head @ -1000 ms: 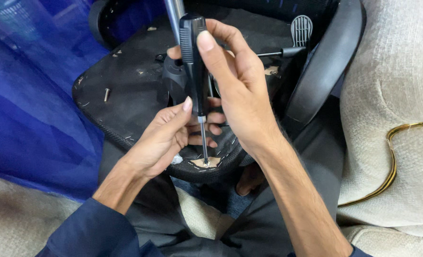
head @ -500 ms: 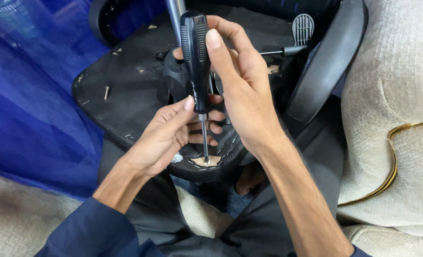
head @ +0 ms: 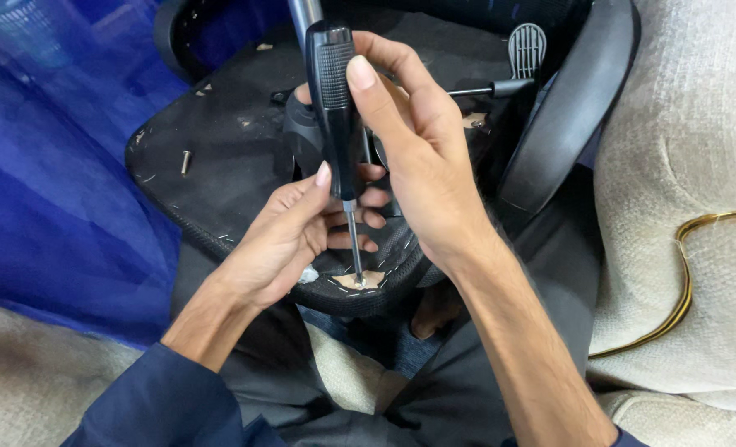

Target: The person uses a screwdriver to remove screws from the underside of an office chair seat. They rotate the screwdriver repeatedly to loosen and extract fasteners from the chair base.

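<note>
An upturned office chair seat (head: 219, 157) with black fabric underside lies across my lap. My right hand (head: 422, 157) grips the black handle of a screwdriver (head: 332, 108), held upright. Its thin shaft runs down to a screw (head: 359, 281) in a bare wooden patch at the seat's near edge. My left hand (head: 289, 236) rests on the seat beside the shaft, thumb against the handle's lower end, fingers curled behind the shaft.
A loose bolt (head: 185, 161) lies on the seat's left part. A chrome gas column (head: 303, 15) rises from the seat mechanism. A black lever with paddle (head: 524, 50) and an armrest (head: 567, 116) sit right. Beige cushions with gold cord (head: 684, 273) lie right, blue netting (head: 45, 165) left.
The screwdriver handle has rocked slightly, left, then right, then left again, with my right fingers shifting on it. The tip stays on the same screw and my left hand has barely moved.
</note>
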